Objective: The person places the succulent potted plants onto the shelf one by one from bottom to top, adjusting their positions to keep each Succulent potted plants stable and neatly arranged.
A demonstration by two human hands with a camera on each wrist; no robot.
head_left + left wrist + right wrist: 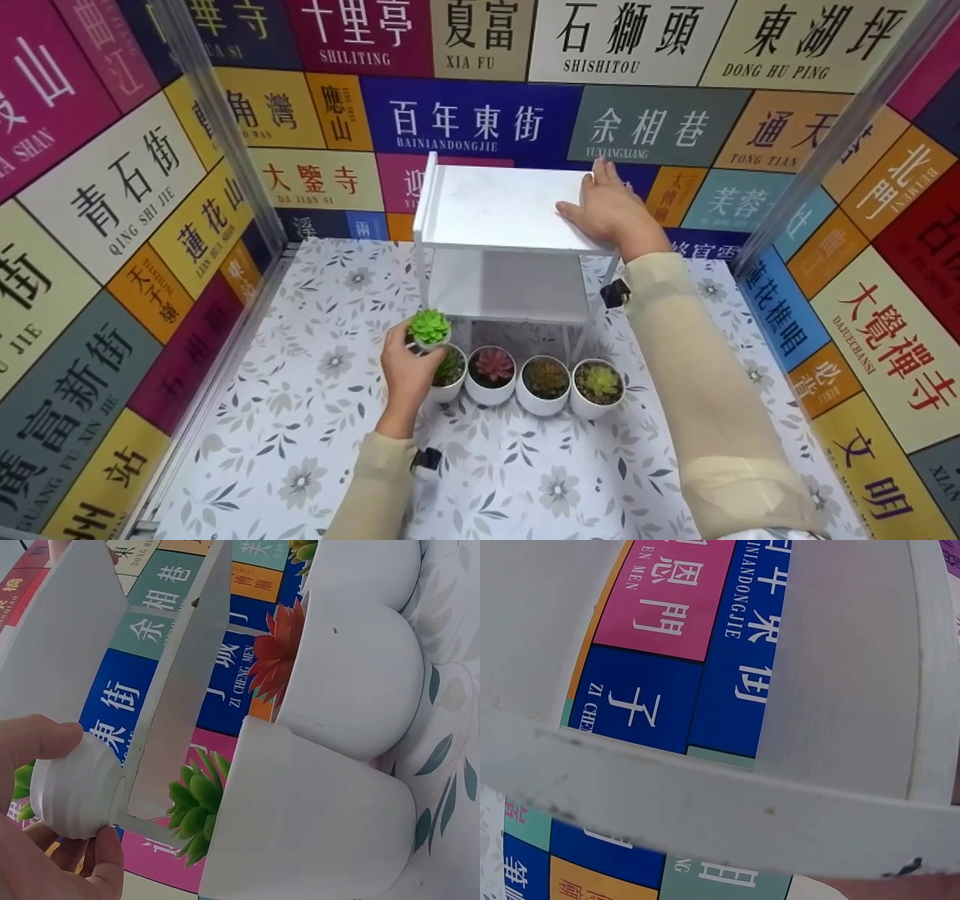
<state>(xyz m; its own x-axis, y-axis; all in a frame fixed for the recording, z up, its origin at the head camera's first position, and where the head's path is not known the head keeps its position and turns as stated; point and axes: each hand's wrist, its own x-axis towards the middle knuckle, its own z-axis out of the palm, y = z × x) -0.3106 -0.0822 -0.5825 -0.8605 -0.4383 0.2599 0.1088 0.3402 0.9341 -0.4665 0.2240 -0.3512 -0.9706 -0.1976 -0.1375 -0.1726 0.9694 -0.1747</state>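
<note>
My left hand (405, 375) pinches a small white pot (79, 791) between thumb and fingers. A bright green artificial succulent (430, 325) fills that pot. It is held just in front of the lower left of a white two-tier shelf rack (502, 206), above the leftmost pot of a row. My right hand (616, 214) rests on the right end of the top board, thumb and fingers spread out straight. Only a sliver of that hand shows in the right wrist view, where the rack's white side bar (705, 802) crosses the picture.
Several white pots stand in a row before the rack, among them a red succulent (493, 366), a brownish one (545, 377) and a yellow-green one (600, 381). A leaf-patterned cloth (300, 442) covers the table. Panels with place names (469, 120) surround it, with metal posts at the corners.
</note>
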